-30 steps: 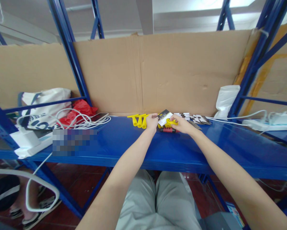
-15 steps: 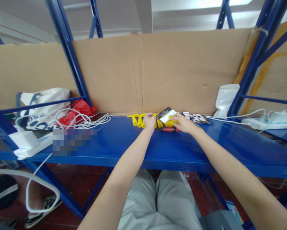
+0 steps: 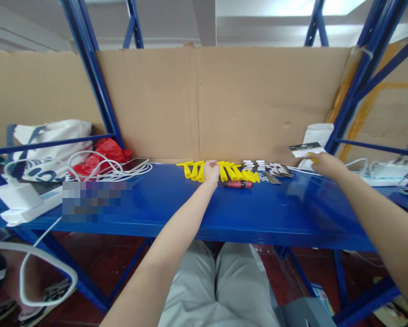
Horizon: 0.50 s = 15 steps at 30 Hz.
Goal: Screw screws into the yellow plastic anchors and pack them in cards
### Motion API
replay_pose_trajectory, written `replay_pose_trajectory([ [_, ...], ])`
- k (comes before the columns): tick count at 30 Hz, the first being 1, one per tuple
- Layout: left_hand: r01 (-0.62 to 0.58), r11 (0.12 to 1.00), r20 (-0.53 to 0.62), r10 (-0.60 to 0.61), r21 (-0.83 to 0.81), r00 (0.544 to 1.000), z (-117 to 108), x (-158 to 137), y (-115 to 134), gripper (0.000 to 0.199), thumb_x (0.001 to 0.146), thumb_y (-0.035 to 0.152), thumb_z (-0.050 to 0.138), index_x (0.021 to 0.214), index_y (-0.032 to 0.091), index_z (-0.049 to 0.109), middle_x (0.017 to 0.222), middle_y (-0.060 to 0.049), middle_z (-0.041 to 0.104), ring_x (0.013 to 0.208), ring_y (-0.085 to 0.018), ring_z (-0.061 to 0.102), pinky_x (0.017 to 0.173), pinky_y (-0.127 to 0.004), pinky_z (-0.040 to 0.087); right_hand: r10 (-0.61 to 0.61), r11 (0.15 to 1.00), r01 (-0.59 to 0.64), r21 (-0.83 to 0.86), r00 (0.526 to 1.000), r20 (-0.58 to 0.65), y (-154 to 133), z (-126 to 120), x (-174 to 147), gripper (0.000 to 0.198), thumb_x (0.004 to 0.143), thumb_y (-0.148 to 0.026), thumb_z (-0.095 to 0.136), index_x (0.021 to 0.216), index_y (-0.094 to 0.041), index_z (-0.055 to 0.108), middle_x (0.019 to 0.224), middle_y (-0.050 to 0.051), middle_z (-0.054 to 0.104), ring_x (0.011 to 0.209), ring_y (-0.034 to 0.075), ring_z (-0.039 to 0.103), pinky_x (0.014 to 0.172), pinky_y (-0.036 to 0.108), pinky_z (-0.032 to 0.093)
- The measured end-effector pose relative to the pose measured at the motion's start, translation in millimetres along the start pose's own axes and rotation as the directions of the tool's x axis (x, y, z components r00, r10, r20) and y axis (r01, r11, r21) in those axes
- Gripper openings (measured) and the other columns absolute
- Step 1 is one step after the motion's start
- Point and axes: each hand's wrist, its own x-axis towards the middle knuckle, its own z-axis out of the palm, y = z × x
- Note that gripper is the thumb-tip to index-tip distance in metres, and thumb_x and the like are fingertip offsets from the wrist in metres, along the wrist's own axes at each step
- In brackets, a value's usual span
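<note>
Card [image 3: 306, 150] in R hand [image 3: 323, 164], nr white plastic bag [image 3: 318, 132]; contents hidden

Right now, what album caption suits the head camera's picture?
Right hand holding a card, left hand among yellow pieces, at a blue shelf.

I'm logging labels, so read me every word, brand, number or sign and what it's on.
Nothing reads for certain.
Card in right hand: print too small.
Bag: bluish characters, too blurred.
Dark pieces by red handle: pale marks, too small.
</note>
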Motion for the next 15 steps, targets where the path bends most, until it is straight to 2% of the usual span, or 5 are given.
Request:
replay_pose_trajectory([
  [2, 0.032, 0.999, 0.004, -0.032, -0.014, 0.999, 1, -2, 1, 0.024, 0.059, -0.003, 0.057, 0.068, 0.019, 0.053, 0.074, -0.001, 0.059, 0.085, -0.016, 0.061, 0.084, -0.031, 0.049, 0.113, 0.992, -0.103, -0.077, 0.982, 0.149, 32, 12, -5, 0.044, 0.072, -0.006, 0.054, 0.112, -0.015, 0.068, 0.109, 0.024, 0.064, 0.087, 0.025, 0.065, 0.07, 0.033, 0.045],
  [6, 0.054, 0.998, 0.006, -0.054, -0.041, 0.999, 2, -9, 5, 0.023, 0.061, -0.004, 0.055, 0.067, 0.018, 0.053, 0.07, 0.0, 0.057, 0.079, -0.015, 0.062, 0.081, -0.031, 0.051, 0.197, 0.98, -0.178, -0.093, 0.94, 0.279, 68, 33, -20, 0.035, 0.066, -0.002, 0.057, 0.089, -0.022, 0.074, 0.108, 0.019, 0.067, 0.092, 0.024, 0.065, 0.073, 0.034, 0.046],
  [11, 0.08, 0.996, 0.002, -0.08, -0.051, 0.997, 2, -16, 9, 0.024, 0.062, -0.006, 0.053, 0.067, 0.017, 0.054, 0.07, -0.001, 0.057, 0.079, -0.016, 0.062, 0.078, -0.032, 0.052, 0.332, 0.943, -0.307, -0.127, 0.867, 0.372, 67, 38, -40, 0.037, 0.066, -0.005, 0.061, 0.097, -0.021, 0.073, 0.125, 0.023, 0.057, 0.105, 0.028, 0.061, 0.078, 0.036, 0.046],
  [13, 0.093, 0.995, 0.009, -0.093, -0.021, 0.996, 2, -18, 11, 0.023, 0.063, -0.005, 0.052, 0.068, 0.017, 0.054, 0.071, -0.002, 0.058, 0.079, -0.016, 0.063, 0.075, -0.031, 0.052, 0.368, 0.93, -0.332, -0.159, 0.859, 0.355, 62, 38, -45, 0.038, 0.07, -0.008, 0.059, 0.103, -0.023, 0.071, 0.128, 0.023, 0.055, 0.113, 0.031, 0.057, 0.084, 0.044, 0.043],
  [15, 0.104, 0.994, 0.024, -0.105, 0.026, 0.994, 1, -20, 13, 0.021, 0.064, -0.004, 0.051, 0.069, 0.016, 0.054, 0.074, -0.003, 0.059, 0.077, -0.016, 0.063, 0.071, -0.03, 0.053, 0.366, 0.927, -0.318, -0.197, 0.881, 0.301, 59, 39, -49, 0.036, 0.075, -0.012, 0.054, 0.105, -0.024, 0.071, 0.126, 0.024, 0.056, 0.116, 0.033, 0.054, 0.087, 0.051, 0.041],
])
